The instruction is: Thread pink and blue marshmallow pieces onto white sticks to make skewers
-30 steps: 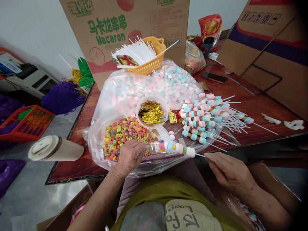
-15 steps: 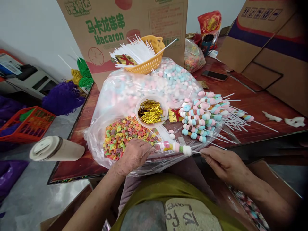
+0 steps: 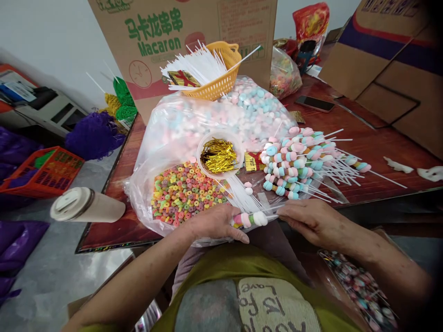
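A marshmallow skewer (image 3: 249, 219), with pink and white pieces and green and yellow rings between them, lies across my lap edge in what looks like a clear plastic sleeve. My left hand (image 3: 218, 222) closes round its left end, thumb below, covering that end. At the other side my right hand (image 3: 308, 218) pinches the white stick near the last white marshmallow. Just beyond my hands lie loose white sticks (image 3: 242, 192), a heap of finished marshmallow skewers (image 3: 294, 161), and colourful cereal rings (image 3: 187, 193) in an opened plastic bag.
A round tub (image 3: 200, 159) of gold twist ties sits on the large marshmallow bag (image 3: 180, 115). Behind stands a yellow basket (image 3: 211, 90) of sticks. A lidded cup (image 3: 104, 205) stands at left, a phone (image 3: 314, 103) at right, and cardboard boxes (image 3: 155, 74) rise behind.
My left hand has slid right and closed over the skewer's left end, covering more of it. The skewer and my right hand have shifted slightly left in view.
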`<state>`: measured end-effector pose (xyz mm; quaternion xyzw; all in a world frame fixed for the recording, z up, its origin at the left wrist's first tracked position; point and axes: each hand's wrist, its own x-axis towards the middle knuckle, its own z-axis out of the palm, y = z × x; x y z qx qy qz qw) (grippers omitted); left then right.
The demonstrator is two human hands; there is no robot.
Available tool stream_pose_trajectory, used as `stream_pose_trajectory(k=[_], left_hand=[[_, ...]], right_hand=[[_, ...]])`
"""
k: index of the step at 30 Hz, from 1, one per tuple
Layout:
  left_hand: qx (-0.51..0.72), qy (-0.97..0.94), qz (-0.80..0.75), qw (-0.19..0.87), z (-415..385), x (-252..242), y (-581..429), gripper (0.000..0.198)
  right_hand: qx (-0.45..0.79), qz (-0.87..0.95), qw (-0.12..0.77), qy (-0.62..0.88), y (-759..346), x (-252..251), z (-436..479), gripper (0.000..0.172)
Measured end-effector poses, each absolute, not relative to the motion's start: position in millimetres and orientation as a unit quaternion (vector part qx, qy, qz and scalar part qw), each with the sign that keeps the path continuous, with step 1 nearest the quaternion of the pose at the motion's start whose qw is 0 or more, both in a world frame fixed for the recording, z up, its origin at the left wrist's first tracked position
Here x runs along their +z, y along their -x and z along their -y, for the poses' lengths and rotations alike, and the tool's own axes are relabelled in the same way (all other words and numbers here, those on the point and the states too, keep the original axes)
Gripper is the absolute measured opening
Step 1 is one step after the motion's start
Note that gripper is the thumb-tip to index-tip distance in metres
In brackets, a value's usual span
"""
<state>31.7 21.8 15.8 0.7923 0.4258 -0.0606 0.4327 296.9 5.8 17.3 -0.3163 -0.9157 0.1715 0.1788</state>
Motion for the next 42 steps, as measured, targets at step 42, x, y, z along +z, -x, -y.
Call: stream_pose_trajectory(k=[42], left_hand=[[-0.063, -0.888, -0.455, 0.021, -22.3, 23.7, -20.9, 0.017]], right_hand=[[0.248, 0.899, 0.111, 0.344, -279.0, 11.3, -12.4, 0.029]])
